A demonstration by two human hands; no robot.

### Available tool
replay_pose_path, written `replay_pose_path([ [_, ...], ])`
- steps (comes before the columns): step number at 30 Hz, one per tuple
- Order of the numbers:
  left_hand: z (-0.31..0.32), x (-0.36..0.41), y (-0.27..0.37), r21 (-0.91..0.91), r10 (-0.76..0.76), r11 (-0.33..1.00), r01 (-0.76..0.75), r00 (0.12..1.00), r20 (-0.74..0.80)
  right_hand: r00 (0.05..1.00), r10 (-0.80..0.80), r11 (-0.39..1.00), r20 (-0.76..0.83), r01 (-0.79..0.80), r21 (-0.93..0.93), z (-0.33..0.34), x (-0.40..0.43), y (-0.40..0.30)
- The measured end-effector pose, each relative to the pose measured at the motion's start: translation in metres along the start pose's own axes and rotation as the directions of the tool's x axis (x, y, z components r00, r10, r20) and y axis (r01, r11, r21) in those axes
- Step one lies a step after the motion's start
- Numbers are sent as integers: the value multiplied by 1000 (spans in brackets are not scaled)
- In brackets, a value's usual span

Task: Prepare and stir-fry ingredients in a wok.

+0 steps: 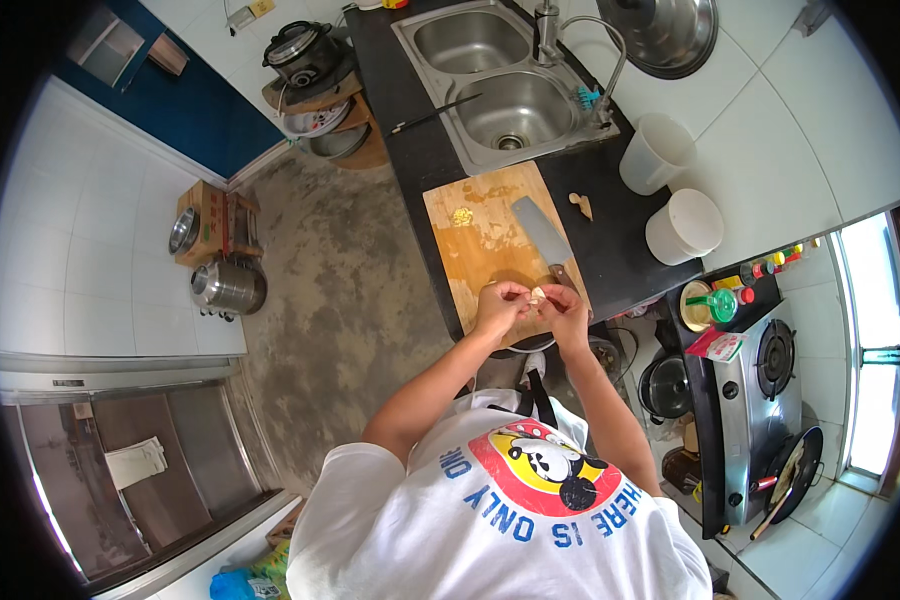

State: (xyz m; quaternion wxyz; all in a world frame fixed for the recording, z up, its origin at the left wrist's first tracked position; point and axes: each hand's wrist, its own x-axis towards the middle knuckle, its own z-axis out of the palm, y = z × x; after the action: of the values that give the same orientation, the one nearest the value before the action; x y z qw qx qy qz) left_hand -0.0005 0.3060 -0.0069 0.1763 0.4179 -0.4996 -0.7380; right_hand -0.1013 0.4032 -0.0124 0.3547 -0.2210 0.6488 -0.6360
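Observation:
My left hand (501,306) and my right hand (565,307) meet over the near end of a wooden cutting board (472,259). Between their fingertips they hold a small pale piece of food (537,295), perhaps garlic; the fingers partly cover it. A cleaver (540,229) lies flat along the board's right side, its handle close to my right hand. Toward the far left of the board sits a little heap of chopped yellow pieces (462,217). Wet patches mark the wood.
Beyond the board is a double steel sink (514,112), with a dark thin stick-like tool (435,114) across its left rim. A knobbly root piece (581,205), probably ginger, and two white plastic tubs (656,156) stand at right. A gas stove (757,420) is farther right.

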Motion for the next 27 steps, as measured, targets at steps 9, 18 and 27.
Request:
replay_pose_path([
  [9, 0, -3, 12, 52, 59, 997, -63, 996, 70, 996, 87, 996, 20, -86, -17, -1, -3, -17],
  [18, -4, 5, 8, 139, 95, 983, -117, 983, 156, 996, 82, 996, 29, -83, 24, 0, -4, -28],
  [27, -9, 6, 14, 151, 5, 988, -34, 982, 186, 961, 254, 932, 107, -273, 239, -8, -3, -33],
])
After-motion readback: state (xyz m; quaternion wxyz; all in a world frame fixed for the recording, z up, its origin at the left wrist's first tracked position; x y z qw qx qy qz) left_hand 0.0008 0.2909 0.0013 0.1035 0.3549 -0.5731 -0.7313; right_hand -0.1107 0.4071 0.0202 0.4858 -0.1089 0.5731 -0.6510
